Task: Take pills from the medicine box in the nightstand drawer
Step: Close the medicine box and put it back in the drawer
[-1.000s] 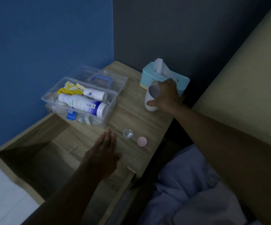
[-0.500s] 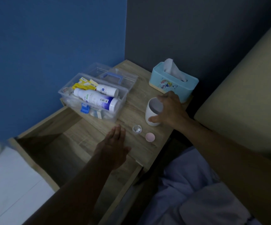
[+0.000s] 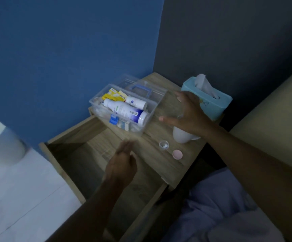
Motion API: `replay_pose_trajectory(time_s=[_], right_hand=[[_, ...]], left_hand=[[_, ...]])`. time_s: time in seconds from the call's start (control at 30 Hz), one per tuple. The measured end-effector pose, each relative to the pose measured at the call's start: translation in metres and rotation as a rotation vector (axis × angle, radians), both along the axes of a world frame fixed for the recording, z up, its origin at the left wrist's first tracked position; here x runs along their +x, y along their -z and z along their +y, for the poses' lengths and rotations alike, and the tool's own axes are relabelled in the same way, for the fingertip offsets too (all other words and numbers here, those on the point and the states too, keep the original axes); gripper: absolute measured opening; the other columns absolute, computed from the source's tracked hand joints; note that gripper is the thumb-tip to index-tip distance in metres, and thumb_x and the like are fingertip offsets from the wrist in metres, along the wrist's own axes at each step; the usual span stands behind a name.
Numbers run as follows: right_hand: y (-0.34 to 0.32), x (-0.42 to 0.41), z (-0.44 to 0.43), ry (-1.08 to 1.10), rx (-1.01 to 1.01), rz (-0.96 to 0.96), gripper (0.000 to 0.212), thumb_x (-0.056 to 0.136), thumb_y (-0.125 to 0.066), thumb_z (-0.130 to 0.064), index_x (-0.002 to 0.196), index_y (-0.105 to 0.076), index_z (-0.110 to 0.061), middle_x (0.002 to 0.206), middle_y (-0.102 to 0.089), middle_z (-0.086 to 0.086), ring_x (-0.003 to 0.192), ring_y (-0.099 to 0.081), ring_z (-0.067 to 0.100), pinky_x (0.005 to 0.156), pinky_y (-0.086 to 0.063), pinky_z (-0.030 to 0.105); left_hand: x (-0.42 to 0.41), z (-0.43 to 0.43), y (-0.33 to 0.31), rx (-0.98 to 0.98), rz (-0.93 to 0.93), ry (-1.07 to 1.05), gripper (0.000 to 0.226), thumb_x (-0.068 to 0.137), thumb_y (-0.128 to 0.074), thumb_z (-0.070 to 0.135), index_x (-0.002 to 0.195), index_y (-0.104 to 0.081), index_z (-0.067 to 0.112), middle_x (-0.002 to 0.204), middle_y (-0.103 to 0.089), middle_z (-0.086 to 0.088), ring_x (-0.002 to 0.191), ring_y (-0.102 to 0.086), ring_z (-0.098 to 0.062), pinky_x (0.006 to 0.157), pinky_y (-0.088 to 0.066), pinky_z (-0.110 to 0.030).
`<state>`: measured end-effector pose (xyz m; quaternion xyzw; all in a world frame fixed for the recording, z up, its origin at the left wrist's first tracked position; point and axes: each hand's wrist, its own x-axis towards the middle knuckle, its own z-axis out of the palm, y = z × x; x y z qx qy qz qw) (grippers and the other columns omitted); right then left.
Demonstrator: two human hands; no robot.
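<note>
The clear medicine box (image 3: pixel 147 125) sits open on the wooden nightstand (image 3: pixel 161 161), its lid with a blue handle (image 3: pixel 141 90) folded back. Inside lie a large white bottle (image 3: pixel 124 112), a smaller one and yellow packets. A small clear cup holding white pills (image 3: pixel 164 145) stands near the front edge, with a pink cap (image 3: pixel 177 154) beside it. My right hand (image 3: pixel 185 112) hovers open above the nightstand, over a white mug (image 3: pixel 182 137). My left hand (image 3: pixel 122 165), blurred and empty with fingers together, hangs over the open drawer (image 3: pixel 89 154).
A teal tissue box (image 3: pixel 211 105) stands at the back right of the nightstand. Blue and dark walls close in behind. Bedding (image 3: pixel 220 206) lies at lower right, a beige headboard at right, white floor at left.
My right hand let go of the white mug after setting it down near the pill cup and moved left, opening. My left hand drew back slightly over the drawer.
</note>
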<state>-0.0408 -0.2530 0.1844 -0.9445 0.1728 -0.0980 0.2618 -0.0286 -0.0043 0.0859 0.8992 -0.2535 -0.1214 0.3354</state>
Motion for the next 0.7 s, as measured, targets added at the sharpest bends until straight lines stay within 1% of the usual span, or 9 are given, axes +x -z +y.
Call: replay_pose_trajectory(time_s=[0.07, 0.13, 0.2, 0.27, 0.37, 0.43, 0.53, 0.6, 0.7], right_hand=[[0.001, 0.018, 0.019, -0.029, 0.069, -0.095, 0.086, 0.071, -0.076, -0.057, 0.143, -0.039, -0.028, 0.146, -0.041, 0.0, 0.136, -0.036, 0.017, 0.101, -0.031, 0.026], [0.006, 0.04, 0.036, 0.02, 0.211, -0.097, 0.073, 0.078, -0.069, -0.056, 0.141, -0.044, -0.028, 0.143, -0.049, -0.001, 0.13, -0.046, 0.015, 0.095, -0.034, 0.024], [0.014, 0.063, 0.046, 0.11, 0.32, -0.07, 0.07, 0.084, -0.063, -0.056, 0.142, -0.044, -0.023, 0.141, -0.053, 0.001, 0.125, -0.053, 0.017, 0.087, -0.037, 0.023], [0.022, 0.083, 0.05, 0.185, 0.387, -0.018, 0.075, 0.086, -0.059, -0.057, 0.147, -0.037, -0.019, 0.145, -0.05, 0.006, 0.126, -0.054, 0.022, 0.085, -0.038, 0.025], [0.033, 0.108, 0.049, 0.311, 0.438, 0.081, 0.084, 0.09, -0.052, -0.056, 0.154, -0.02, -0.013, 0.155, -0.037, 0.013, 0.134, -0.047, 0.03, 0.096, -0.043, 0.032], [0.038, 0.122, 0.046, 0.412, 0.496, 0.116, 0.085, 0.094, -0.046, -0.055, 0.156, -0.011, -0.008, 0.158, -0.032, 0.017, 0.138, -0.043, 0.033, 0.109, -0.039, 0.038], [0.045, 0.136, 0.041, 0.524, 0.65, 0.078, 0.089, 0.096, -0.044, -0.056, 0.157, -0.003, -0.004, 0.16, -0.029, 0.018, 0.142, -0.039, 0.032, 0.115, -0.035, 0.041], [0.047, 0.138, 0.038, 0.567, 0.676, 0.01, 0.089, 0.095, -0.045, -0.058, 0.157, -0.007, -0.007, 0.159, -0.032, 0.016, 0.141, -0.04, 0.032, 0.115, -0.034, 0.039], [0.039, 0.135, 0.036, 0.619, 0.606, -0.185, 0.081, 0.097, -0.043, -0.054, 0.157, -0.011, -0.009, 0.16, -0.03, 0.014, 0.142, -0.037, 0.031, 0.103, -0.032, 0.031]], left_hand=[[0.018, 0.015, -0.005, -0.008, -0.034, -0.091, 0.063, 0.093, -0.049, 0.016, 0.151, -0.025, 0.025, 0.161, -0.023, 0.001, 0.147, -0.023, -0.015, 0.116, -0.031, -0.04], [0.041, 0.023, -0.015, -0.008, -0.099, -0.155, 0.071, 0.092, -0.05, 0.014, 0.153, -0.017, 0.026, 0.164, -0.011, 0.003, 0.149, -0.015, -0.016, 0.114, -0.032, -0.042], [0.067, 0.026, -0.025, 0.014, -0.172, -0.15, 0.077, 0.09, -0.052, 0.014, 0.155, -0.01, 0.024, 0.165, -0.003, 0.004, 0.151, -0.008, -0.016, 0.115, -0.031, -0.041], [0.091, 0.026, -0.032, 0.067, -0.215, -0.084, 0.085, 0.088, -0.055, 0.015, 0.155, -0.004, 0.019, 0.165, 0.005, 0.001, 0.152, 0.001, -0.017, 0.117, -0.024, -0.037], [0.119, 0.023, -0.033, 0.202, -0.224, 0.023, 0.094, 0.084, -0.057, 0.015, 0.155, 0.003, 0.013, 0.164, 0.013, -0.006, 0.151, 0.013, -0.021, 0.123, -0.012, -0.038], [0.127, 0.021, -0.029, 0.254, -0.213, 0.051, 0.094, 0.081, -0.057, 0.012, 0.155, 0.002, 0.012, 0.164, 0.013, -0.007, 0.15, 0.014, -0.022, 0.123, -0.011, -0.039], [0.128, 0.022, -0.023, 0.252, -0.226, 0.056, 0.098, 0.076, -0.059, 0.006, 0.155, 0.0, 0.012, 0.164, 0.012, -0.006, 0.151, 0.012, -0.021, 0.121, -0.013, -0.037], [0.129, 0.024, -0.021, 0.282, -0.251, 0.076, 0.102, 0.074, -0.061, 0.007, 0.155, 0.002, 0.013, 0.164, 0.013, -0.005, 0.15, 0.013, -0.02, 0.12, -0.014, -0.036], [0.13, 0.025, -0.021, 0.355, -0.296, 0.109, 0.106, 0.074, -0.065, 0.014, 0.154, 0.005, 0.014, 0.164, 0.013, -0.006, 0.151, 0.012, -0.021, 0.119, -0.016, -0.037]])
